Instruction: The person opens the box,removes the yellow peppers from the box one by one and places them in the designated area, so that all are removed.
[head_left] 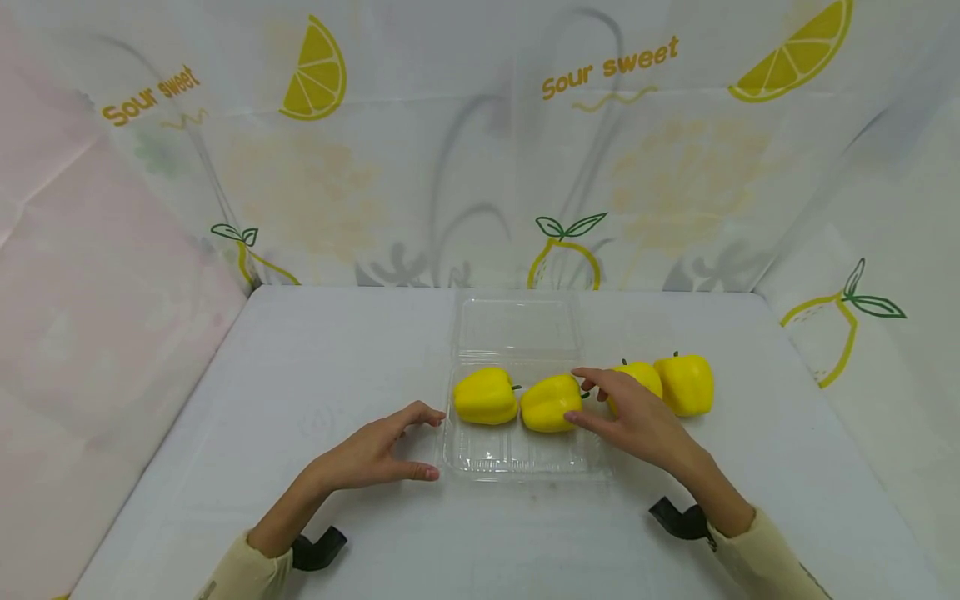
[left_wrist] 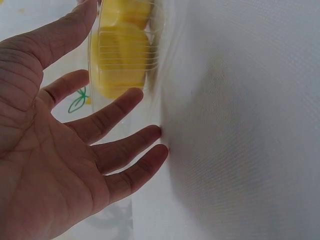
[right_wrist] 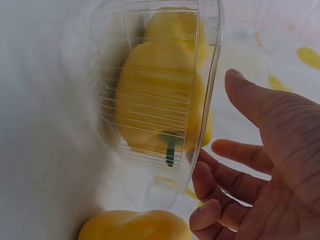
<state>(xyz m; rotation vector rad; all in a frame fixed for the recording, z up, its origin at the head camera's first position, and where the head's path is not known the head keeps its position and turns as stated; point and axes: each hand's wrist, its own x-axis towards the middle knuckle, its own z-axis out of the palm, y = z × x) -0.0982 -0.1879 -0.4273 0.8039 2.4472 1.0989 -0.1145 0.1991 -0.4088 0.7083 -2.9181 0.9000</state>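
Two yellow bell peppers lie on their sides in an unlidded clear plastic box, the left pepper (head_left: 485,397) beside the right pepper (head_left: 551,403). Their green stems point right. My right hand (head_left: 637,417) hovers at the box's right side, thumb and fingers spread around the stem end of the right pepper. In the right wrist view, a gap shows between the thumb and the box wall (right_wrist: 212,90). By the box's left edge is my left hand (head_left: 375,450), holding nothing, its fingers (left_wrist: 117,114) spread and loosely bent near the table.
Two more yellow bell peppers, one partly behind my right hand (head_left: 642,377) and another farther right (head_left: 686,385), lie on the white table (head_left: 337,358). The box's clear lid (head_left: 519,325) is folded back behind it. Printed curtains (head_left: 420,150) surround the table's back and sides.
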